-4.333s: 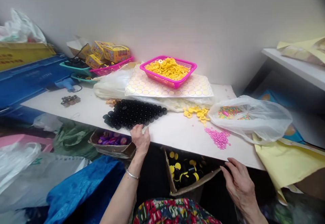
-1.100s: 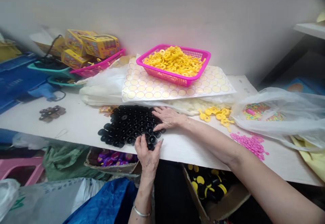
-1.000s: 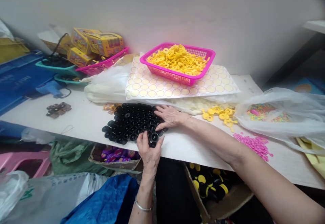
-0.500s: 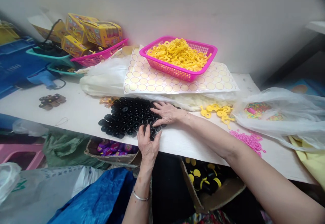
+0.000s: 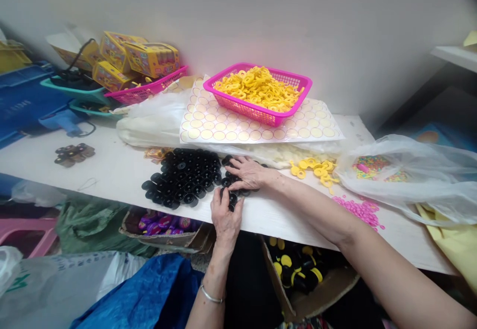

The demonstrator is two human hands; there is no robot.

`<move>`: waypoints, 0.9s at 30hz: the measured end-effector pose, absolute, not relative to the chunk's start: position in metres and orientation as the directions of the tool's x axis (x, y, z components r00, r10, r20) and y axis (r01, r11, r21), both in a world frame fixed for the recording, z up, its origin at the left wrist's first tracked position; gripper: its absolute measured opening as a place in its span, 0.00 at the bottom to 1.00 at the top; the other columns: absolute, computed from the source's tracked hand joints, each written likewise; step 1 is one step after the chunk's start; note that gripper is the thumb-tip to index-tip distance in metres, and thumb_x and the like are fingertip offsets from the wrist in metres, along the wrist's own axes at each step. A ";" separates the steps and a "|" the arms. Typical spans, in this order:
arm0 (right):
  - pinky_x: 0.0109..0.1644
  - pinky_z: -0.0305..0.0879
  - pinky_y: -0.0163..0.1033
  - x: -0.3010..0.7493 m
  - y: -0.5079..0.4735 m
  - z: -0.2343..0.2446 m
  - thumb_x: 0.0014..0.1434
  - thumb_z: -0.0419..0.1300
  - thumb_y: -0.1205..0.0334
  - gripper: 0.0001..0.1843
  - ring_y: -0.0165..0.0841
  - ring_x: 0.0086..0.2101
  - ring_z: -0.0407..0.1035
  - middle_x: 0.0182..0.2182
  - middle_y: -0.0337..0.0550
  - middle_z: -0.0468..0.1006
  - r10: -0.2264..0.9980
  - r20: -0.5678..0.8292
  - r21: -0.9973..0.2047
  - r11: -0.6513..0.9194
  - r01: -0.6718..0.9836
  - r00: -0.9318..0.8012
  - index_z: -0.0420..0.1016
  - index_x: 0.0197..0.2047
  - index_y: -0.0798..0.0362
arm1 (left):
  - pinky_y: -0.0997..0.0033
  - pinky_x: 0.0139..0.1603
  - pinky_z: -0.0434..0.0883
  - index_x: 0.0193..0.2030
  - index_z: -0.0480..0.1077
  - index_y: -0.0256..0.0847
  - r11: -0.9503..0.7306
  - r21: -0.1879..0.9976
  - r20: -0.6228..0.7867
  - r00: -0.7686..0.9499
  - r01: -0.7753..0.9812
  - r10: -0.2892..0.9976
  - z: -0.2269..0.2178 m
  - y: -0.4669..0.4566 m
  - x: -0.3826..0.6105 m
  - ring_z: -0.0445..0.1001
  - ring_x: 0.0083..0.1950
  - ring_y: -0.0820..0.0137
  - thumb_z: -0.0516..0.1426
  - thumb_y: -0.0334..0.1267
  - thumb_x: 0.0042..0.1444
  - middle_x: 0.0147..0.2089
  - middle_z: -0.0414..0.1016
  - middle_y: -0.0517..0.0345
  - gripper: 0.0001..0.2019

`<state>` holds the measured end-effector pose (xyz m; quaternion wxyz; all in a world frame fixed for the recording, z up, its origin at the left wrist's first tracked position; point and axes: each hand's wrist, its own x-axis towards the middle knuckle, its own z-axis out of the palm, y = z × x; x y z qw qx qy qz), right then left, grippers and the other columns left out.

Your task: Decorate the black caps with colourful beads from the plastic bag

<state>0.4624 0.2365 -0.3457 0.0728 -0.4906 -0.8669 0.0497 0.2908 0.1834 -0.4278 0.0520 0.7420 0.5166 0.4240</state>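
Observation:
A dense cluster of small black round plastic pots (image 5: 182, 177) stands on the white table, with a smaller group split off at its right. My right hand (image 5: 248, 172) lies over that smaller group, palm down and fingers spread on the pots. At the group's near edge is my left hand (image 5: 227, 214), its fingers and thumb apart around a couple of black pots close to the table's front edge. Some of the pots beneath both hands are hidden. My left wrist wears a silver bangle (image 5: 211, 294).
Behind sits a pink basket (image 5: 274, 119) of yellow ring pieces, on sticker sheets (image 5: 194, 125). Loose yellow pieces (image 5: 316, 167), pink bits (image 5: 359, 209) and a clear bag (image 5: 417, 170) lie rightward. Below the edge are boxes of purple items (image 5: 164, 222) and yellow-lidded black pots (image 5: 294, 267).
Both hands have shifted slightly right, sliding a group of black pots with them. A gap of white table now shows between this group and the main cluster.

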 end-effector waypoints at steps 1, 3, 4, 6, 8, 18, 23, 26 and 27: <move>0.59 0.51 0.58 0.464 0.235 -0.346 0.59 0.46 0.33 0.42 0.54 0.61 0.46 0.63 0.60 0.55 0.857 0.082 -0.151 0.515 0.844 -0.509 0.57 0.65 0.57 | 0.51 0.53 0.68 0.51 0.70 0.34 -0.465 0.512 0.578 0.112 0.723 0.809 -0.427 0.182 0.293 0.66 0.57 0.51 0.59 0.49 0.51 0.57 0.65 0.35 0.24; 0.59 0.52 0.56 0.468 0.234 -0.346 0.59 0.46 0.33 0.42 0.54 0.61 0.48 0.62 0.61 0.56 0.851 0.096 -0.132 0.525 0.841 -0.516 0.58 0.64 0.58 | 0.51 0.53 0.68 0.52 0.70 0.34 -0.477 0.506 0.579 0.127 0.719 0.806 -0.427 0.180 0.296 0.66 0.57 0.51 0.59 0.48 0.51 0.57 0.65 0.35 0.24; 0.59 0.52 0.55 0.470 0.233 -0.347 0.59 0.45 0.33 0.42 0.53 0.60 0.48 0.62 0.61 0.56 0.847 0.105 -0.122 0.531 0.839 -0.521 0.58 0.64 0.58 | 0.51 0.53 0.68 0.52 0.69 0.34 -0.483 0.506 0.579 0.134 0.715 0.805 -0.427 0.179 0.298 0.66 0.56 0.51 0.59 0.48 0.51 0.57 0.65 0.35 0.25; 0.58 0.54 0.55 0.472 0.233 -0.347 0.59 0.44 0.33 0.43 0.53 0.60 0.49 0.61 0.62 0.57 0.843 0.117 -0.108 0.536 0.837 -0.525 0.58 0.64 0.59 | 0.51 0.53 0.68 0.52 0.69 0.35 -0.486 0.513 0.576 0.136 0.708 0.806 -0.427 0.178 0.299 0.66 0.57 0.51 0.59 0.48 0.51 0.57 0.65 0.36 0.25; 0.58 0.54 0.55 0.472 0.233 -0.348 0.59 0.44 0.32 0.43 0.52 0.59 0.50 0.61 0.61 0.57 0.844 0.119 -0.101 0.535 0.839 -0.523 0.58 0.64 0.58 | 0.51 0.53 0.67 0.53 0.68 0.36 -0.473 0.526 0.568 0.123 0.707 0.814 -0.428 0.178 0.300 0.66 0.57 0.52 0.60 0.49 0.51 0.58 0.64 0.36 0.26; 0.58 0.54 0.54 0.475 0.227 -0.349 0.60 0.46 0.35 0.39 0.51 0.58 0.52 0.59 0.61 0.60 0.838 0.137 -0.097 0.542 0.835 -0.529 0.60 0.62 0.59 | 0.44 0.57 0.63 0.62 0.56 0.33 -0.458 0.573 0.506 0.147 0.679 0.850 -0.419 0.162 0.313 0.59 0.61 0.47 0.61 0.54 0.47 0.62 0.57 0.32 0.40; 0.57 0.54 0.54 0.474 0.228 -0.349 0.61 0.46 0.36 0.39 0.51 0.58 0.52 0.59 0.61 0.60 0.836 0.144 -0.099 0.545 0.832 -0.530 0.60 0.62 0.58 | 0.40 0.60 0.59 0.65 0.51 0.32 -0.482 0.550 0.511 0.182 0.682 0.840 -0.413 0.160 0.312 0.51 0.65 0.45 0.62 0.58 0.44 0.64 0.52 0.30 0.47; 0.57 0.54 0.54 0.472 0.228 -0.350 0.60 0.46 0.35 0.39 0.51 0.58 0.52 0.59 0.61 0.60 0.838 0.157 -0.106 0.541 0.835 -0.523 0.61 0.62 0.58 | 0.40 0.61 0.56 0.66 0.48 0.35 -0.527 0.558 0.523 0.222 0.641 0.823 -0.414 0.159 0.303 0.49 0.67 0.46 0.61 0.58 0.45 0.65 0.51 0.31 0.47; 0.57 0.54 0.54 0.472 0.228 -0.350 0.60 0.46 0.35 0.39 0.51 0.58 0.52 0.59 0.61 0.60 0.838 0.159 -0.107 0.541 0.834 -0.523 0.61 0.62 0.58 | 0.41 0.62 0.55 0.67 0.47 0.35 -0.541 0.571 0.525 0.232 0.618 0.819 -0.415 0.158 0.299 0.49 0.67 0.47 0.60 0.57 0.47 0.65 0.51 0.32 0.46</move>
